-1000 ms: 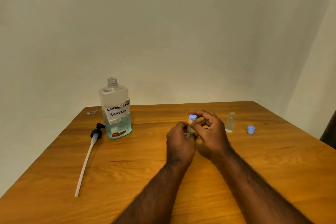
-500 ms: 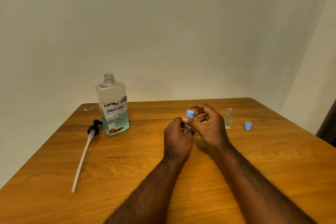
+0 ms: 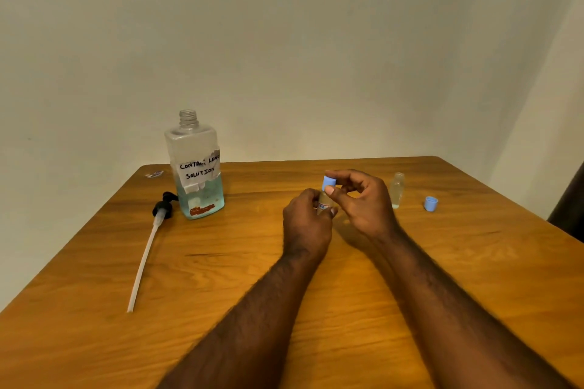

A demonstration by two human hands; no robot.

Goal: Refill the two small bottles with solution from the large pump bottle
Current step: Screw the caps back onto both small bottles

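Note:
My left hand (image 3: 305, 221) grips a small clear bottle (image 3: 323, 203) above the middle of the wooden table (image 3: 221, 278). My right hand (image 3: 363, 202) pinches the blue cap (image 3: 328, 182) on top of that bottle with thumb and fingers. A second small bottle (image 3: 397, 190) stands uncapped just right of my right hand, a little liquid at its bottom. Its blue cap (image 3: 430, 203) lies further right. The large bottle (image 3: 196, 167), labelled "contact lens solution", stands open at the back left, about a third full of bluish liquid.
The black pump head with its long white tube (image 3: 148, 249) lies on the table left of the large bottle. A small scrap (image 3: 154, 173) sits near the far left corner. Plain walls close the table's back and right sides.
The view has shifted a little. Both hands stay on the small bottle; my right fingers have turned around the blue cap.

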